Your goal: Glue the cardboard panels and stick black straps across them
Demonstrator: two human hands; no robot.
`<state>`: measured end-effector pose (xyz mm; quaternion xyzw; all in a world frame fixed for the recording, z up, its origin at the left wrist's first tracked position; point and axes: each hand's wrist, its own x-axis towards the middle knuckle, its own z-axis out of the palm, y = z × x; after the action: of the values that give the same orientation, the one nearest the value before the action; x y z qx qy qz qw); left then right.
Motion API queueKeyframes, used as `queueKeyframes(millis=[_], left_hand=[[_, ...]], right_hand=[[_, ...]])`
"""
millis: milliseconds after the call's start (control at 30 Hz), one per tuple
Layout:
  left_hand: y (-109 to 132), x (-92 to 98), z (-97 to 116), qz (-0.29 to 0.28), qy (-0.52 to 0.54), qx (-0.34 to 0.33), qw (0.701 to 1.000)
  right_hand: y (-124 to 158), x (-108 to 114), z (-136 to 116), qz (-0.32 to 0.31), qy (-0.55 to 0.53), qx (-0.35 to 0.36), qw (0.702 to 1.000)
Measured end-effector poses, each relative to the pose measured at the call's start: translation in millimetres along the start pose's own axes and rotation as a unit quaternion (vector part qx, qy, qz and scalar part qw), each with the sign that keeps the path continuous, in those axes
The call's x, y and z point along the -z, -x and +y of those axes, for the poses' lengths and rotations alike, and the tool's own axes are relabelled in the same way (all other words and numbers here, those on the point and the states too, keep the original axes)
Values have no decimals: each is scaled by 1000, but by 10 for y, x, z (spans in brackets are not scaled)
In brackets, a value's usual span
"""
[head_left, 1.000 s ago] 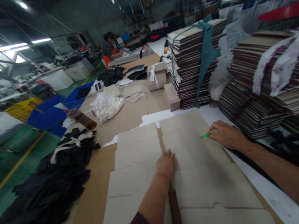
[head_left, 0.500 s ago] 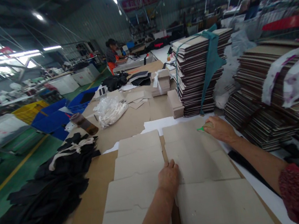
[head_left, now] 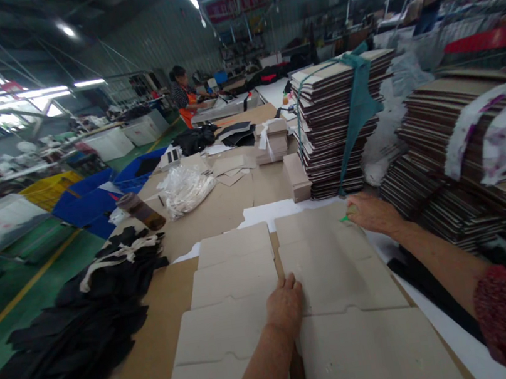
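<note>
Grey-beige cardboard pieces (head_left: 328,267) lie in two overlapping columns, some with notched edges. My left hand (head_left: 286,298) rests on them at the gap between the columns, its fingers lying flat and holding nothing. Near the far right corner of the right column, my right hand (head_left: 371,213) is closed around a small tool with a green tip (head_left: 345,219). Most of that tool is hidden by my fingers, so its kind cannot be made out. The tip is at the surface of the far cardboard piece; whether it touches is unclear.
Tied stacks of boards (head_left: 338,126) stand behind and at right (head_left: 480,149). Black fabric strips (head_left: 74,330) lie at left, near a brown bottle (head_left: 142,211) and a plastic bag of pale material (head_left: 186,190). Another person (head_left: 185,98) works at the far table.
My right hand has shifted slightly right with the green-tipped tool, and less of the tip shows. My left hand stays in nearly the same place.
</note>
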<state>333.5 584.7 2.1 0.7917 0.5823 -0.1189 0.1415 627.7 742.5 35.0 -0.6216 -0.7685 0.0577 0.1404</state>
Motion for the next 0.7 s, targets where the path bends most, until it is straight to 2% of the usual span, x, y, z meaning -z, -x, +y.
queueKeyframes(millis=[200,367,500,600,700], left_hand=[[-6,6,1,0,4,3,1000],[2,38,10,-10,3,4,1000],[7,51,15,-9,6,7,1000],[15,53,25,-8,12,10,1000],[15,42,33,-7,17,11,1000]], right_hand=[[59,-17,2,-9,-9,-5,1000],[-3,-147,-11,5,-19,-22,1000],[-17,-145,-34,26,-27,-30,999],[13,-111,-168,44,-49,-29,997],[29,-159,-418,35,-87,4,996]])
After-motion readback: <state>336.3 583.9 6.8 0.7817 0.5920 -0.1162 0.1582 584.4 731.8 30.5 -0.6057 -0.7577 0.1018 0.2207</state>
